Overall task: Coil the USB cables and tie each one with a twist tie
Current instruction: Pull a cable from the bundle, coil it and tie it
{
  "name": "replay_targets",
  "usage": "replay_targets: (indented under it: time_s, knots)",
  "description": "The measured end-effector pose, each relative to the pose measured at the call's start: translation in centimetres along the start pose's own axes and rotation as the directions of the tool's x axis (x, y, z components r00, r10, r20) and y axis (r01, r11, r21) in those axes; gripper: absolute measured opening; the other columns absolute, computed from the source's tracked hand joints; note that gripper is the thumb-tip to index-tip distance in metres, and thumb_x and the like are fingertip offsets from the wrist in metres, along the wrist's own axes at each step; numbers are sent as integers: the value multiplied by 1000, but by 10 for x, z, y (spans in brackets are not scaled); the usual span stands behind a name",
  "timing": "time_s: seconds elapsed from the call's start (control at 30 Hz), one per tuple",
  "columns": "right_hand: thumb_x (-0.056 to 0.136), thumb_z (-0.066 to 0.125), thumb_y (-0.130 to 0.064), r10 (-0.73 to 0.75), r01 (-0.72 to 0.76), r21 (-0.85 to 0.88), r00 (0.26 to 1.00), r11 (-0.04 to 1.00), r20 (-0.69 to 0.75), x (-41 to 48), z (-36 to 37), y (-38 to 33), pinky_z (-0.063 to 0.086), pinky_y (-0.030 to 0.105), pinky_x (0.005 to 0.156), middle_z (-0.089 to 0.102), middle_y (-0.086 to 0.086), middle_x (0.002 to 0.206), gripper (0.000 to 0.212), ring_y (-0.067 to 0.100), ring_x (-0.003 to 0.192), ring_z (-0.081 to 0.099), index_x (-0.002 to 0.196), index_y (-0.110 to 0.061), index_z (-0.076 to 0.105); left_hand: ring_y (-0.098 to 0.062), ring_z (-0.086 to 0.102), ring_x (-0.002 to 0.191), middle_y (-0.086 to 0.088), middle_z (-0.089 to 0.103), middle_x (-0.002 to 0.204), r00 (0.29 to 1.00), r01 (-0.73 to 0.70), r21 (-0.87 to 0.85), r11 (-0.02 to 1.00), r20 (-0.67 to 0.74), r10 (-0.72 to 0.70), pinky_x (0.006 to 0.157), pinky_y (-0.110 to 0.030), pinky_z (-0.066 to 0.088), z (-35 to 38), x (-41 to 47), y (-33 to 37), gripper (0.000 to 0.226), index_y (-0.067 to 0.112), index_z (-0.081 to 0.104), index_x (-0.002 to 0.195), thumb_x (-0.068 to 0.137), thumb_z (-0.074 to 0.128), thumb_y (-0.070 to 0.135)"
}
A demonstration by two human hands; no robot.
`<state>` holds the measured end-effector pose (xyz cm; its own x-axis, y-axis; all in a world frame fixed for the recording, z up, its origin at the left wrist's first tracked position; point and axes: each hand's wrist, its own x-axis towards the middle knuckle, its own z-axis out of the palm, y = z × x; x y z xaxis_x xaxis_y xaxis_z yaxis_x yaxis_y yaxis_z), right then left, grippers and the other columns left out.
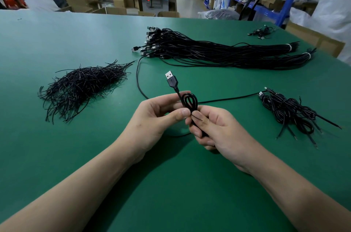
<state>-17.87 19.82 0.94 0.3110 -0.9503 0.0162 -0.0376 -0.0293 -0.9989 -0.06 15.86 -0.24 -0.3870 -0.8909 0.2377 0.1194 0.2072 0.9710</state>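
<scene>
Coiling is under way on one USB cable (190,101), held above the green surface (171,184) at centre. A small loop stands upright between both hands, its long axis running away from the person, with the plug (171,79) pointing up and away above it.

- Left hand (157,115): thumb and fingers pinch the cable just below the plug, at the left side of the loop.
- Right hand (214,127): fingers curl round the lower part of the loop and grip it.

Loose black cable lies on the surface left, right and below the hands. Which strand is the free tail of the held cable cannot be told.

The twist ties (81,87) lie in a loose heap to the left, well apart from the loop, so the left hand is the nearer one. Judgement: once the loops are complete, the right hand must hold the coil alone while the left reaches for a tie.

Nothing on the surface sits in a container.

- Uncoiled cables (218,51) lie beyond the hands in long bundles, each bound by a white band (289,46) at its right end.
- Coiled cables (290,114) lie in a pile to the right.
- Cardboard boxes (115,10) stand past the far edge; their contents are not visible.
</scene>
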Motion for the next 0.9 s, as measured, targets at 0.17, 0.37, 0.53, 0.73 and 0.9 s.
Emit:
replay_targets:
  time_s: [0.17, 0.37, 0.53, 0.73, 0.9]
  knots:
    - [106, 44, -20, -36, 36, 1, 999, 999, -25, 1, 0, 0, 20, 22, 46, 47, -4, 63, 25, 7, 45, 27, 88, -17, 61, -2, 64, 100, 19, 70, 94, 999, 3, 232, 973, 36, -12, 99, -29, 45, 3, -3, 3, 25, 28, 72, 117, 98, 58, 34]
    - [108, 43, -17, -93, 90, -70, 995, 993, -43, 2, 1, 5, 30, 15, 43, 50, -4, 64, 27, 9, 43, 36, 88, -17, 62, -17, 60, 105, -5, 61, 101, 999, 30, 344, 938, 31, -44, 106, -49, 42, 1, -3, 4, 37, 15, 75, 100, 94, 53, 45]
    - [108, 44, -26, -110, 102, -121, 992, 987, -59, 2, 0, 9, 31, 21, 38, 54, -5, 66, 29, 13, 41, 43, 86, -28, 64, -24, 67, 100, 3, 72, 91, 999, -2, 199, 980, -31, 8, 104, -44, 49, 3, -3, 3, 20, 19, 77, 108, 94, 68, 29]
    - [107, 45, -26, -125, 122, -41, 990, 992, -70, 5, 0, 13, 29, 15, 42, 50, -5, 64, 27, 5, 46, 35, 92, -14, 65, -18, 74, 92, -5, 78, 103, 983, -59, 65, 996, -167, 69, 89, -26, 56, 6, -2, 2, 45, 12, 63, 116, 76, 77, 25]
    - [104, 47, -30, -153, 147, -82, 985, 986, -76, 6, 1, 11, 30, 9, 46, 49, -5, 64, 27, -1, 46, 38, 86, -27, 67, -15, 75, 83, -7, 79, 90, 980, 20, -14, 1000, -199, -22, 81, -22, 57, 10, -4, 0, 31, 8, 71, 100, 75, 77, 26]
